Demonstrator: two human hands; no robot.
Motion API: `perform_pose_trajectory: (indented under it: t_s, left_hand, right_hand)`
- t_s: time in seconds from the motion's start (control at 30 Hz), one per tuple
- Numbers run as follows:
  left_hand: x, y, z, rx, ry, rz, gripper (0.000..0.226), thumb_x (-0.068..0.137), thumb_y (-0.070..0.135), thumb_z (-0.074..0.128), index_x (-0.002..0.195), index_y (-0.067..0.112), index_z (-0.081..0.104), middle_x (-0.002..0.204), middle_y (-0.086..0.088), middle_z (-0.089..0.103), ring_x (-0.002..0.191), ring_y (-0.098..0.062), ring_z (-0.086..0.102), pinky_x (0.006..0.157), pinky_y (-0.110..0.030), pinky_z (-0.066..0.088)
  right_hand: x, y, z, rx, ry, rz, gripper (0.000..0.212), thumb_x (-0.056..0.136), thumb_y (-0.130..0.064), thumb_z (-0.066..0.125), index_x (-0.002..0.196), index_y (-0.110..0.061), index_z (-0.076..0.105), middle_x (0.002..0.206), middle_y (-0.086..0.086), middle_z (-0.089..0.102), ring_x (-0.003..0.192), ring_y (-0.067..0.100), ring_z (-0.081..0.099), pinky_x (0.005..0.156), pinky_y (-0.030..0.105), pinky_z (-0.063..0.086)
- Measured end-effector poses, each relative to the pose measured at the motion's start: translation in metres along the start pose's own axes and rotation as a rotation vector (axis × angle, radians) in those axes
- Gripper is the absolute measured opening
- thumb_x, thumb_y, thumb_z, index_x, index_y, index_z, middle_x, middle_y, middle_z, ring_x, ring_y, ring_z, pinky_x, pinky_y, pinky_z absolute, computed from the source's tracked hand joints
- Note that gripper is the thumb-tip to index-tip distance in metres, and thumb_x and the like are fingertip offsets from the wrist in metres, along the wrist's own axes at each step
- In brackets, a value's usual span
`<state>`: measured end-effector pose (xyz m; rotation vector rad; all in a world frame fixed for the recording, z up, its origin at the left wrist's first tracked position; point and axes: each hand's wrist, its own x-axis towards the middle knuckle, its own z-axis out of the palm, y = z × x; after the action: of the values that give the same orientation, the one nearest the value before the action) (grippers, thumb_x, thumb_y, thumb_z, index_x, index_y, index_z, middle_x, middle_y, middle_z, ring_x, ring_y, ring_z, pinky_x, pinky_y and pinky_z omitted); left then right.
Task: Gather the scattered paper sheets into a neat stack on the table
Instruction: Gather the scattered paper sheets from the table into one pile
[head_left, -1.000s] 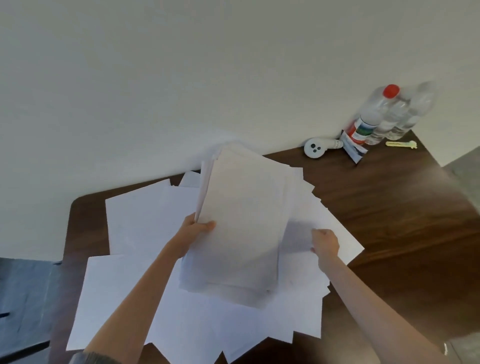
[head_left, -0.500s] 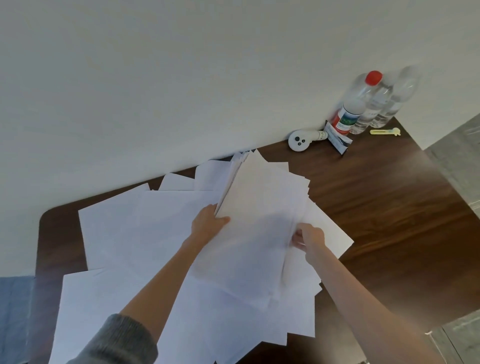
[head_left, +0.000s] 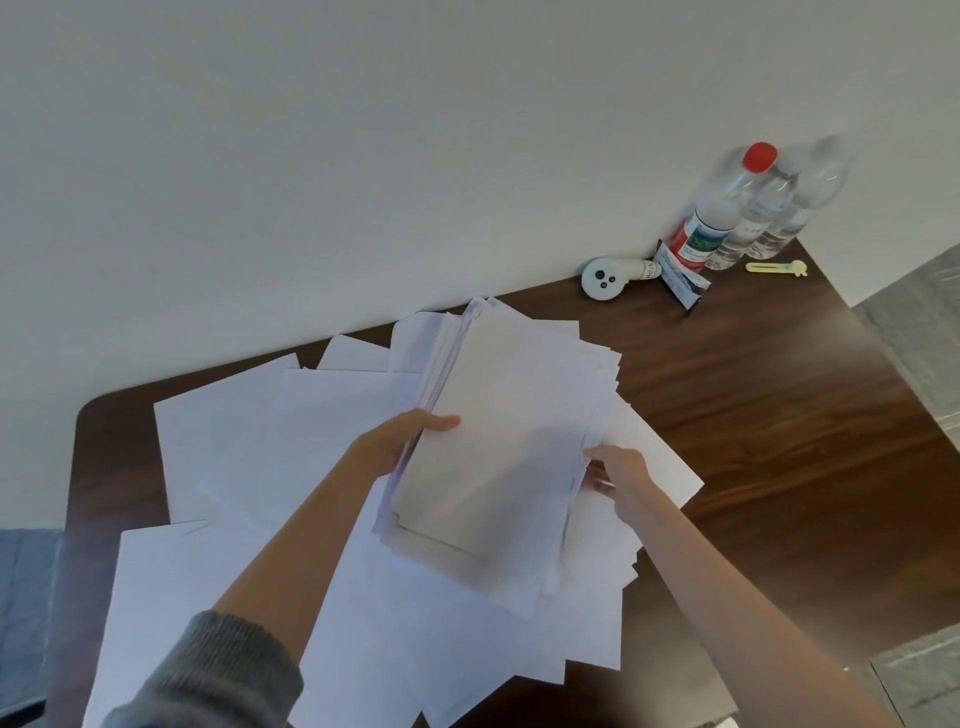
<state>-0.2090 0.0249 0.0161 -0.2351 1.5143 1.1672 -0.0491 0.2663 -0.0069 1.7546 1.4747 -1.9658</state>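
- Currently one bundle of paper (head_left: 498, 441) is held tilted between two hands, over the desk (head_left: 779, 395).
- Left hand (head_left: 410, 441): clamped on the bundle's left edge, thumb on top and fingers underneath. One grey sleeve (head_left: 218, 670) covers the forearm behind it.
- Right hand (head_left: 618, 467): thumb and curled fingers pinch the bundle's right edge.
- Loose sheets (head_left: 234, 441) lie flat under both hands and out to the left of the left hand. They overlap too much to count.
- Well beyond the right hand, by the wall: three bottles (head_left: 727, 218), one of them red-capped, one white gadget (head_left: 602, 278), one packet (head_left: 680, 278) and one yellow cutter (head_left: 769, 266).
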Motion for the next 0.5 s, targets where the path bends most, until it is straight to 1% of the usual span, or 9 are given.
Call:
perform_pose_trajectory:
  t_s: [0.03, 0.07, 0.13, 0.17, 0.2, 0.27, 0.33, 0.4, 0.5]
  left_hand:
    - [-0.002, -0.001, 0.000, 0.013, -0.026, -0.007, 0.037, 0.091, 0.022, 0.065, 0.116, -0.004, 0.065, 0.110, -0.018, 0.070, 0.090, -0.027, 0.071, 0.080, -0.033, 0.057]
    - [-0.001, -0.005, 0.002, 0.036, -0.014, -0.005, 0.035, 0.091, 0.018, 0.065, 0.118, -0.004, 0.064, 0.108, -0.017, 0.070, 0.088, -0.026, 0.071, 0.076, -0.032, 0.058]
    - [0.000, -0.011, 0.006, 0.094, 0.076, 0.044, 0.034, 0.090, 0.009, 0.067, 0.121, -0.002, 0.061, 0.106, -0.014, 0.070, 0.087, -0.025, 0.069, 0.070, -0.031, 0.058]
    - [0.000, -0.016, 0.008, 0.102, 0.124, 0.083, 0.035, 0.089, 0.006, 0.067, 0.122, -0.002, 0.060, 0.107, -0.015, 0.069, 0.088, -0.026, 0.068, 0.071, -0.033, 0.058]
    - [-0.001, -0.019, 0.009, 0.105, 0.150, 0.124, 0.036, 0.089, 0.005, 0.067, 0.123, -0.001, 0.059, 0.109, -0.016, 0.069, 0.091, -0.028, 0.068, 0.074, -0.036, 0.058]
    - [-0.008, -0.025, 0.013, 0.086, 0.178, 0.201, 0.034, 0.089, 0.007, 0.066, 0.122, 0.002, 0.060, 0.111, -0.016, 0.069, 0.093, -0.029, 0.068, 0.078, -0.039, 0.057]
    - [-0.018, -0.031, 0.016, 0.053, 0.213, 0.259, 0.040, 0.084, 0.013, 0.072, 0.121, 0.005, 0.061, 0.110, -0.015, 0.069, 0.095, -0.030, 0.068, 0.080, -0.041, 0.058]
    - [-0.027, -0.037, 0.017, 0.013, 0.241, 0.291, 0.050, 0.074, 0.022, 0.073, 0.120, 0.007, 0.061, 0.108, -0.013, 0.071, 0.095, -0.031, 0.069, 0.078, -0.042, 0.058]
    - [-0.042, -0.050, 0.018, -0.069, 0.284, 0.320, 0.042, 0.075, 0.018, 0.073, 0.114, 0.008, 0.064, 0.097, -0.007, 0.075, 0.084, -0.023, 0.073, 0.070, -0.035, 0.060]
  right_hand:
    - [0.000, -0.001, 0.000, -0.014, -0.009, -0.009, 0.013, 0.087, 0.005, 0.058, 0.077, -0.003, 0.060, 0.080, 0.015, 0.058, 0.062, 0.025, 0.055, 0.066, 0.034, 0.053]
    - [-0.001, 0.000, -0.001, -0.032, -0.022, -0.016, 0.011, 0.087, 0.006, 0.057, 0.080, -0.002, 0.061, 0.080, 0.015, 0.059, 0.063, 0.025, 0.056, 0.068, 0.035, 0.054]
    - [-0.001, 0.001, -0.004, -0.083, -0.041, -0.040, 0.012, 0.089, 0.007, 0.056, 0.087, -0.002, 0.062, 0.083, 0.013, 0.063, 0.068, 0.025, 0.060, 0.074, 0.036, 0.055]
    - [0.000, 0.002, -0.007, -0.125, -0.026, -0.072, 0.012, 0.090, 0.006, 0.056, 0.090, -0.004, 0.063, 0.086, 0.012, 0.065, 0.073, 0.025, 0.062, 0.076, 0.035, 0.055]
    - [0.002, 0.003, -0.012, -0.220, 0.022, -0.135, 0.013, 0.090, 0.004, 0.056, 0.095, -0.006, 0.063, 0.092, 0.011, 0.066, 0.079, 0.024, 0.062, 0.078, 0.033, 0.055]
    - [0.008, 0.005, -0.024, -0.487, 0.159, -0.316, 0.020, 0.090, -0.003, 0.061, 0.109, -0.009, 0.063, 0.108, 0.008, 0.064, 0.091, 0.019, 0.058, 0.079, 0.028, 0.051]
    - [0.012, 0.006, -0.033, -0.653, 0.251, -0.426, 0.027, 0.087, -0.011, 0.068, 0.113, -0.010, 0.061, 0.115, 0.007, 0.058, 0.091, 0.016, 0.057, 0.074, 0.026, 0.048]
    - [0.015, 0.008, -0.036, -0.693, 0.275, -0.421, 0.033, 0.083, -0.015, 0.074, 0.112, -0.010, 0.059, 0.118, 0.009, 0.053, 0.092, 0.020, 0.058, 0.073, 0.027, 0.049]
    - [0.016, 0.006, -0.034, -0.592, 0.260, -0.348, 0.039, 0.081, -0.012, 0.075, 0.116, -0.007, 0.058, 0.120, 0.012, 0.054, 0.093, 0.020, 0.057, 0.075, 0.028, 0.050]
